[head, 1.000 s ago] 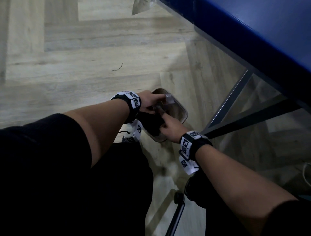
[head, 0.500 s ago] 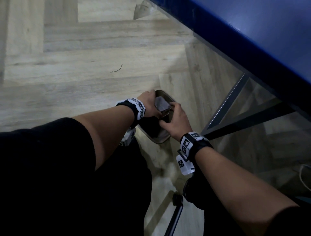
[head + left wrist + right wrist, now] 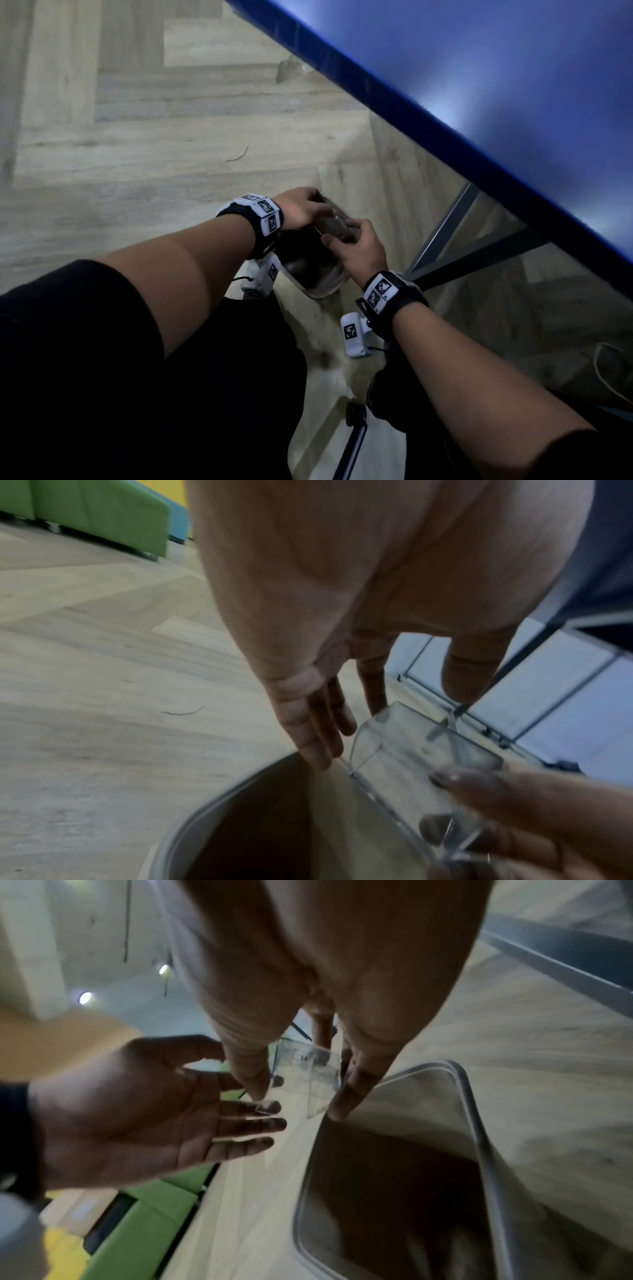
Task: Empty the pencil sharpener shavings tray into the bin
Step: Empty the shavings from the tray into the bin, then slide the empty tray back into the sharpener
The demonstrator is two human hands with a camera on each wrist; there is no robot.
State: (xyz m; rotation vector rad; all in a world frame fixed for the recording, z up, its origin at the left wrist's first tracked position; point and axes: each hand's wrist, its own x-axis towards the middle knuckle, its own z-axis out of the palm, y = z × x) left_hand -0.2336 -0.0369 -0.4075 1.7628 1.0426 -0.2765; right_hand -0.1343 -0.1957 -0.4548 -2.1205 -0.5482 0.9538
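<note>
A clear plastic shavings tray (image 3: 337, 226) hangs tilted over the open grey bin (image 3: 325, 291) on the wooden floor. My right hand (image 3: 342, 234) pinches the tray (image 3: 308, 1077) between thumb and fingers at its near end, right above the bin rim (image 3: 476, 1123). My left hand (image 3: 308, 209) is at the tray's far side with straight fingers (image 3: 318, 739), its fingertips against the tray (image 3: 411, 745) and gripping nothing. The bin (image 3: 205, 804) is dark inside; I cannot make out shavings in it.
A blue table edge (image 3: 445, 120) runs diagonally above the bin, with metal legs (image 3: 442, 226) just right of it. Green seats (image 3: 103, 515) stand further off. A black pole (image 3: 352, 442) and a cable (image 3: 603, 370) lie near my legs. A dark thread (image 3: 236, 156) is on the floor.
The left hand, which held the tray a second ago, has let go and straightened its fingers. The right hand has moved from poking at the tray to pinching it.
</note>
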